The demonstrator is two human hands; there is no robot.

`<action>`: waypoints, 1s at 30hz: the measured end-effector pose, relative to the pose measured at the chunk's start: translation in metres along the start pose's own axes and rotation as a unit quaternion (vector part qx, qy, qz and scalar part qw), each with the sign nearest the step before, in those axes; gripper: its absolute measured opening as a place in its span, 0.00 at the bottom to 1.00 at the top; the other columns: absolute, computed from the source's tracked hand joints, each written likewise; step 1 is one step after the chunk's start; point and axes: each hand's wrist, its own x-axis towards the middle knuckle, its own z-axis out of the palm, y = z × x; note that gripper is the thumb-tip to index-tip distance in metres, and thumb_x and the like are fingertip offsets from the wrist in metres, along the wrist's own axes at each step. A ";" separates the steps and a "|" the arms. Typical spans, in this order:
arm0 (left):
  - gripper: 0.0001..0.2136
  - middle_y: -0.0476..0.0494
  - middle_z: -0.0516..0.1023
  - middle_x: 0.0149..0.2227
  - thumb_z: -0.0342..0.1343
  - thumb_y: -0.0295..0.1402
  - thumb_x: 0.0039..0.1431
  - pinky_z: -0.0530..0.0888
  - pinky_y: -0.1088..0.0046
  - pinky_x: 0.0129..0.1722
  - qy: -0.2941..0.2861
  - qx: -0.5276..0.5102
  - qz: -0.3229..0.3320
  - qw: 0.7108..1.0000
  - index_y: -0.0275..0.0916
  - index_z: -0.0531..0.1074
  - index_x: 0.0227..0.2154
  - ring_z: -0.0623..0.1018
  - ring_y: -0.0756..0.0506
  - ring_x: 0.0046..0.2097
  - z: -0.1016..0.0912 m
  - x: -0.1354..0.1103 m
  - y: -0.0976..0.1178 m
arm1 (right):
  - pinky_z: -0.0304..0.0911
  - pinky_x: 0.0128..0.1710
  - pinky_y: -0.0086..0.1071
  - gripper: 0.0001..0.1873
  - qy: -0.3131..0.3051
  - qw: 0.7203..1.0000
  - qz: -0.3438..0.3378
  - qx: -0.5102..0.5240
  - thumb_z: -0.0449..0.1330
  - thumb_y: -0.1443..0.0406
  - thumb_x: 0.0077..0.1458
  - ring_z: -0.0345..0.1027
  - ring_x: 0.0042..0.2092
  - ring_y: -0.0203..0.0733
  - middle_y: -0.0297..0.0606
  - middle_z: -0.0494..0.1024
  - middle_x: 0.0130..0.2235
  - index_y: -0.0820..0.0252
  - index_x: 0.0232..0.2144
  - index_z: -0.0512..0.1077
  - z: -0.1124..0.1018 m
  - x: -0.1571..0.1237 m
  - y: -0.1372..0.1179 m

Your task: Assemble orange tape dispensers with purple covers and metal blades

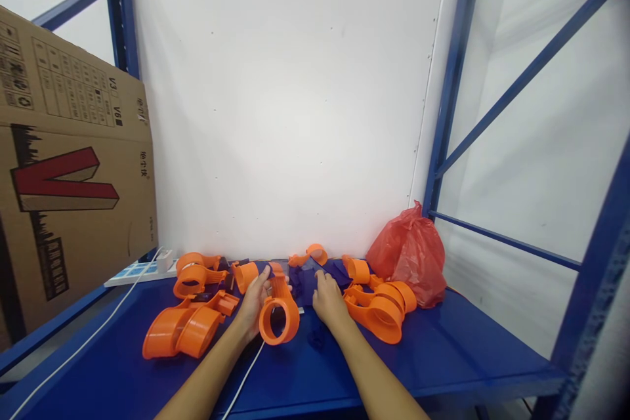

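Note:
My left hand (253, 302) is closed around an orange plastic ring-shaped part (279, 315) that stands on the blue shelf (443, 354). My right hand (329, 298) rests with fingers curled on a dark purple piece (306, 279) just right of that part. Several more orange plastic parts lie around both hands: a large pair (182, 331) at the left, another pair (381, 312) at the right, and smaller ones (197, 272) behind.
A red plastic bag (408, 256) sits at the back right. A big cardboard box (69, 190) leans at the left. A white power strip (142, 269) lies beside it, its white cable (73, 351) running forward. Blue rack posts (450, 79) frame the white wall.

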 end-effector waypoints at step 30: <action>0.32 0.35 0.83 0.33 0.57 0.59 0.56 0.77 0.66 0.35 -0.076 0.003 -0.021 0.997 0.32 0.78 0.46 0.83 0.37 0.37 -0.006 0.002 -0.008 | 0.69 0.48 0.43 0.30 -0.160 0.725 0.063 0.667 0.46 0.43 0.65 0.74 0.50 0.49 0.44 0.80 0.48 0.54 0.52 0.74 -0.041 -0.001 -0.041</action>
